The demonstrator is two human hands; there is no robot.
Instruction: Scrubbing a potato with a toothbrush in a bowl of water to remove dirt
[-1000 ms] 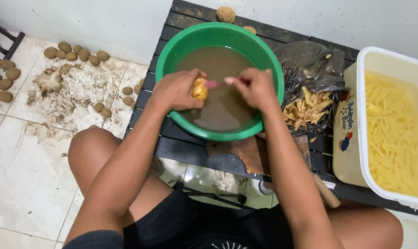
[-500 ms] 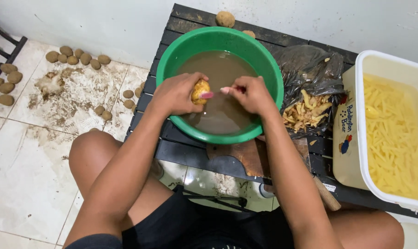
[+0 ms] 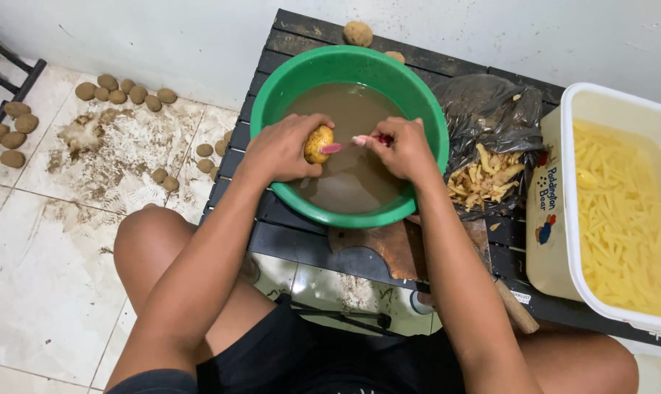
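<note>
A low black slatted counter [image 3: 286,241] stands on a white tiled floor [image 3: 46,270] smeared with brown dirt. At its right end sits a white rectangular plastic tub [image 3: 556,241] filled with pale yellow potato strips in water. A round green plastic basin [image 3: 272,102] of murky brown water takes the middle of the counter. Between basin and tub lies a crumpled dark plastic bag [image 3: 483,109] holding a heap of yellow peelings [image 3: 483,179]. Small brown unwashed potatoes [image 3: 126,91] lie scattered on the floor to the left. Over the basin, the left hand [image 3: 283,149] is closed around a small half-peeled yellow potato [image 3: 318,144], held just above the water. The right hand [image 3: 403,149] grips a slim pink-handled peeler [image 3: 352,142], its tip touching the potato.
</note>
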